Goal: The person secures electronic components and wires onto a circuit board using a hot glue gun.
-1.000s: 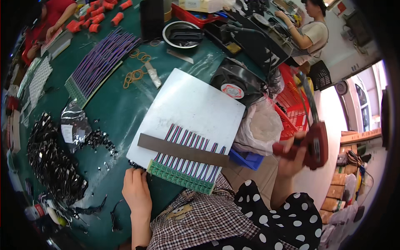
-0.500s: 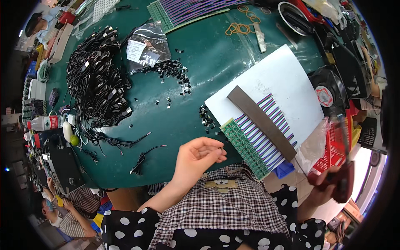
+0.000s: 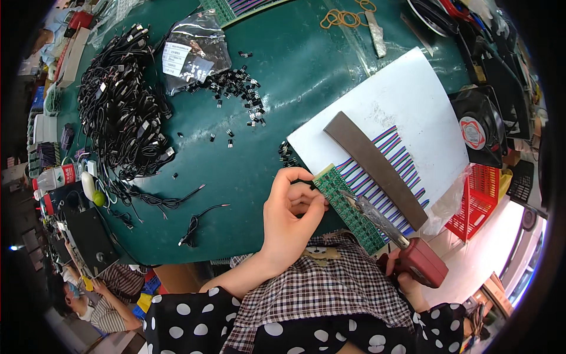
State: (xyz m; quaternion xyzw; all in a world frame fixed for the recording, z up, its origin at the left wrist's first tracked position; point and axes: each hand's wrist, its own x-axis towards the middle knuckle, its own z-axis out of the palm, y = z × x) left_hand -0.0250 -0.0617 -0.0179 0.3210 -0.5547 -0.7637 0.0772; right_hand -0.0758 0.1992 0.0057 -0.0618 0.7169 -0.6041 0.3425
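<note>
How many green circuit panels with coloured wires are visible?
2: near panel beside the left hand; far panel, cut off at the picture's upper edge. More may be hidden.

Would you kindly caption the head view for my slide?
Left hand at the circuit board, right hand holding a red soldering gun.

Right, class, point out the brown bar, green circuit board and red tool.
Brown bar [image 3: 376, 171]: head view, upper face.
Green circuit board [image 3: 348, 216]: head view, middle.
Red tool [image 3: 423, 263]: head view, red body.

A: how many of each?
B: two wearer's hands [image 3: 288, 221], two green circuit strips [image 3: 349, 216], one red soldering gun [image 3: 423, 262], one brown bar [image 3: 377, 171], one white board [image 3: 407, 88], one black fan [image 3: 479, 125]
A: black connectors [image 3: 233, 85]?
B: too many to count lol
</note>
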